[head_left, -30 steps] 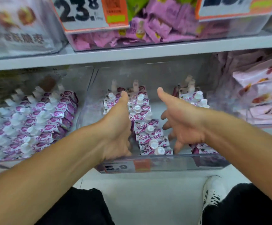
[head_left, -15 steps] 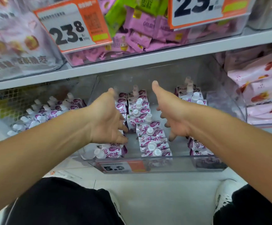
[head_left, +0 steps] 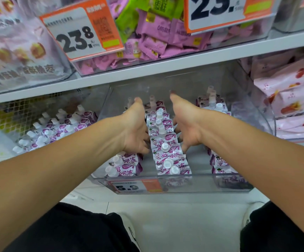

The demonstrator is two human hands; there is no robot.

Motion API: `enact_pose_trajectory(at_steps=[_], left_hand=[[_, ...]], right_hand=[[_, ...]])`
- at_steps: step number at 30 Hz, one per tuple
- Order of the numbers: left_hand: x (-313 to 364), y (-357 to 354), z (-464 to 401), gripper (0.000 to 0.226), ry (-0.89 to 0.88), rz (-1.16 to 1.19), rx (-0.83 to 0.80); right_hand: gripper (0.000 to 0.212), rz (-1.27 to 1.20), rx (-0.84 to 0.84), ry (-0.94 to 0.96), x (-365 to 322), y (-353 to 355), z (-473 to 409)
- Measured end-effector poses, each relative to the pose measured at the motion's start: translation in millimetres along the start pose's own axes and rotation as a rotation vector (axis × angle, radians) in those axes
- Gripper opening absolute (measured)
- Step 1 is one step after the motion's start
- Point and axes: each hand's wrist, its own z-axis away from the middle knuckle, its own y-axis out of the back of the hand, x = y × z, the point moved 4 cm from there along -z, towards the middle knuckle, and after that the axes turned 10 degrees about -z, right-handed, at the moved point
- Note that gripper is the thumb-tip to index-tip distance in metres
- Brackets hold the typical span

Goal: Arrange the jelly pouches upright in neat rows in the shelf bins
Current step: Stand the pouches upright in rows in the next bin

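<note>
Head view is showing left hand (head_left: 135,128) and right hand (head_left: 187,124) spread wide, flanking the middle row of pouches (head_left: 165,148); soft, slippery packs, likely best squeezed at their sides.

Middle row of jelly pouches (head_left: 163,142) runs front to back in the clear bin (head_left: 184,186), between my left hand (head_left: 135,131) and right hand (head_left: 187,124). Further pouches (head_left: 124,165) front-left; another bin (head_left: 53,128) to the left.

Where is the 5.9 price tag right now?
The 5.9 price tag sits on the clear bin's front wall, left side, just below the front jelly pouches.
</note>
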Motion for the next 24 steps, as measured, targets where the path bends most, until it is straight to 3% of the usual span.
enact_pose_trajectory(at_steps=[4, 7, 13, 16, 20, 24], left_hand=[[13, 10, -8, 0.083, -0.079, 0.057, 0.096], [16, 9, -19, 0.099, -0.064, 0.09, 0.092], [11, -2, -41, 0.101, -0.086, 0.136, 0.06], [15, 3, -43, 0.093, -0.061, 0.158, 0.134], [20, 8, -55, 0.11, 0.03, 0.199, 0.246], [26, 6, -58, 0.096, -0.06, 0.17, 0.267]], right_hand=[[0.087, -0.012, 0.076, 0.04, -6, 2, 3], [0.088, -0.025, 0.117, 0.031, -7, 5, 3], [0.091, -0.051, 0.136, 0.021, -13, 12, -1], [0.092, -0.056, 0.155, 0.037, -17, 18, -6], [0.091, -0.07, 0.161, 0.041, -23, 13, -9], [0.096, -0.059, 0.157, 0.009, -24, 3, -17]])
